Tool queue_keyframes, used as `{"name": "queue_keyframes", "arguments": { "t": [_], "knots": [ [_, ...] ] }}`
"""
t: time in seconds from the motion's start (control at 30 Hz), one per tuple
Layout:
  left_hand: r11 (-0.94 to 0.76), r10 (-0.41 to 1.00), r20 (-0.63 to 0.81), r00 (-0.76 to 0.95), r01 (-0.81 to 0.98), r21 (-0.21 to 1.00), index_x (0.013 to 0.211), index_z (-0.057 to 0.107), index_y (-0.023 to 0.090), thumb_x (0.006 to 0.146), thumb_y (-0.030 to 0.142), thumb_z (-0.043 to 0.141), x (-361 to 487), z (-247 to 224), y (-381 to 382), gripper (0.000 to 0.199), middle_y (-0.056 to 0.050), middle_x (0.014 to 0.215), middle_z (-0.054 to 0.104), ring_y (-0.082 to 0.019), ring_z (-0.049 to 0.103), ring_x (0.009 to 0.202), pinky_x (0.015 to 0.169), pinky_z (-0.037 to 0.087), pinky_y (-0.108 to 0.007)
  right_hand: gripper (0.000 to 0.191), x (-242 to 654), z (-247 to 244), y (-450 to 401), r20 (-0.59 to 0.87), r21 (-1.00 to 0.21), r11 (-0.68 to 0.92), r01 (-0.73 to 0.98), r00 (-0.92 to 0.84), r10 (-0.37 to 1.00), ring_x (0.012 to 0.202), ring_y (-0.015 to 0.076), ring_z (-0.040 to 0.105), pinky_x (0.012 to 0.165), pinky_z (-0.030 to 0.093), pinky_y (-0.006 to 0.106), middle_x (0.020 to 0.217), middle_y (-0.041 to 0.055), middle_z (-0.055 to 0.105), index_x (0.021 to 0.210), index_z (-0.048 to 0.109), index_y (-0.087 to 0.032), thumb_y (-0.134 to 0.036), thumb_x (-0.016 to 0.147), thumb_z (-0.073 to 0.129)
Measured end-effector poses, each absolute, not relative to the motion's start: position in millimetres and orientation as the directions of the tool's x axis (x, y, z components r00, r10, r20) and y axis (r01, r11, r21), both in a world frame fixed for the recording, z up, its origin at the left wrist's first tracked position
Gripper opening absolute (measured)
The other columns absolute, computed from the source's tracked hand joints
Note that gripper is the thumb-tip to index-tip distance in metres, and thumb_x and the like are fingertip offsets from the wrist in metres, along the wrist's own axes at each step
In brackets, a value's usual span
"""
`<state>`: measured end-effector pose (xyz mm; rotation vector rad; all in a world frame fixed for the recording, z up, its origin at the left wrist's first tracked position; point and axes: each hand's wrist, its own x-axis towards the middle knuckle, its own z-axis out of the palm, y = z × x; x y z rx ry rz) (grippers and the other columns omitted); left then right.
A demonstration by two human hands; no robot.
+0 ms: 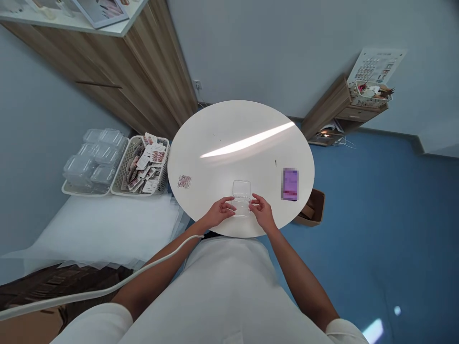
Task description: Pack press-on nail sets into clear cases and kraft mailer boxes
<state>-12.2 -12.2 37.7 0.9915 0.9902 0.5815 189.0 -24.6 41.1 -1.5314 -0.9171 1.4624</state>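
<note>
A small clear plastic box (241,206) lies with its lid raised back near the front edge of the round white table (229,124). My left hand (221,211) grips its left side between thumb and fingers. At the opposite side, my right hand (262,210) has its thumb and fingers on the box's right edge. The box looks empty, though its clear walls make that hard to judge. A small sheet of patterned nail tips (184,181) rests toward the table's left edge, apart from my hands.
A blurred purple packet (290,184) lies on the table's right side. Left of the table stand a basket of printed cards (147,167) and a tray of clear boxes (96,157). A cardboard box (315,210) sits on the floor; a white cable (107,289) crosses my left arm.
</note>
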Motion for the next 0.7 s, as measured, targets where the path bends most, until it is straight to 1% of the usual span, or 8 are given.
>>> {"name": "queue_keyframes", "arguments": {
  "t": [0.17, 0.27, 0.33, 0.4, 0.47, 0.53, 0.6, 0.7],
  "knots": [
    [0.420, 0.819, -0.411, 0.401, 0.070, 0.905, 0.122, 0.041, 0.019, 0.067, 0.031, 0.065, 0.5, 26.7, -13.8, 0.061, -0.005, 0.090, 0.059, -0.011, 0.058, 0.074, 0.077, 0.046, -0.033, 0.052, 201.1, 33.3, -18.4, -0.433, -0.902, -0.433, 0.006, 0.012, 0.902, 0.062, 0.0099, 0.054, 0.064, 0.046, 0.030, 0.087, 0.0011, 0.059, 0.113, 0.051, -0.023, -0.032, 0.063, 0.063],
    [0.418, 0.836, -0.423, 0.350, 0.095, 0.904, 0.121, 0.042, 0.020, 0.067, 0.031, 0.065, 6.1, 21.4, -16.6, 0.060, -0.006, 0.094, 0.057, -0.010, 0.057, 0.072, 0.077, 0.045, -0.033, 0.050, 204.7, 29.9, -17.3, -0.441, -0.898, -0.441, 0.008, 0.004, 0.898, 0.061, 0.0095, 0.053, 0.064, 0.045, 0.029, 0.087, 0.0008, 0.058, 0.113, 0.051, -0.023, -0.030, 0.064, 0.061],
    [0.446, 0.850, -0.457, 0.261, 0.106, 0.889, 0.121, 0.042, 0.020, 0.066, 0.033, 0.065, 8.0, 18.3, -18.0, 0.061, -0.007, 0.098, 0.057, -0.011, 0.057, 0.074, 0.076, 0.045, -0.033, 0.049, 205.7, 28.3, -16.9, -0.444, -0.896, -0.444, 0.018, 0.017, 0.896, 0.061, 0.0093, 0.053, 0.064, 0.045, 0.029, 0.089, 0.0011, 0.058, 0.113, 0.050, -0.023, -0.029, 0.065, 0.060],
    [0.500, 0.845, -0.512, 0.156, 0.108, 0.859, 0.120, 0.044, 0.019, 0.067, 0.035, 0.064, 8.2, 15.5, -18.0, 0.059, -0.007, 0.096, 0.058, -0.013, 0.058, 0.077, 0.074, 0.046, -0.032, 0.049, 205.4, 26.7, -16.5, -0.445, -0.894, -0.446, 0.035, 0.035, 0.895, 0.062, 0.0091, 0.053, 0.064, 0.045, 0.029, 0.090, 0.0013, 0.057, 0.114, 0.050, -0.023, -0.029, 0.066, 0.059],
    [0.550, 0.820, -0.560, 0.120, 0.107, 0.828, 0.113, 0.049, 0.017, 0.068, 0.038, 0.062, 7.2, 13.5, -16.4, 0.051, -0.007, 0.090, 0.060, -0.015, 0.058, 0.077, 0.069, 0.046, -0.031, 0.048, 203.8, 25.1, -16.1, -0.444, -0.894, -0.445, 0.045, 0.041, 0.895, 0.062, 0.0091, 0.052, 0.063, 0.045, 0.028, 0.090, 0.0015, 0.057, 0.113, 0.050, -0.023, -0.029, 0.066, 0.058],
    [0.563, 0.807, -0.574, 0.138, 0.112, 0.819, 0.103, 0.055, 0.015, 0.068, 0.038, 0.061, 5.4, 12.3, -13.3, 0.042, -0.007, 0.083, 0.061, -0.015, 0.058, 0.075, 0.066, 0.045, -0.029, 0.049, 201.0, 23.2, -16.2, -0.446, -0.893, -0.448, 0.044, 0.041, 0.894, 0.061, 0.0091, 0.052, 0.063, 0.045, 0.028, 0.089, 0.0016, 0.057, 0.113, 0.051, -0.023, -0.030, 0.066, 0.059],
    [0.542, 0.820, -0.556, 0.137, 0.124, 0.831, 0.094, 0.059, 0.014, 0.067, 0.035, 0.063, 3.6, 11.1, -9.8, 0.035, -0.006, 0.080, 0.060, -0.014, 0.057, 0.071, 0.065, 0.045, -0.029, 0.049, 197.5, 21.2, -16.5, -0.450, -0.891, -0.452, 0.037, 0.039, 0.892, 0.061, 0.0093, 0.052, 0.063, 0.045, 0.028, 0.089, 0.0015, 0.058, 0.113, 0.051, -0.023, -0.031, 0.065, 0.059],
    [0.490, 0.855, -0.507, 0.110, 0.149, 0.859, 0.092, 0.059, 0.014, 0.066, 0.029, 0.062, 1.7, 7.4, -5.4, 0.030, -0.004, 0.077, 0.059, -0.012, 0.055, 0.067, 0.066, 0.045, -0.028, 0.049, 192.0, 17.4, -16.8, -0.460, -0.887, -0.461, 0.035, 0.034, 0.887, 0.062, 0.0094, 0.052, 0.063, 0.045, 0.027, 0.089, 0.0015, 0.058, 0.113, 0.051, -0.023, -0.031, 0.065, 0.059]
  ]
}}
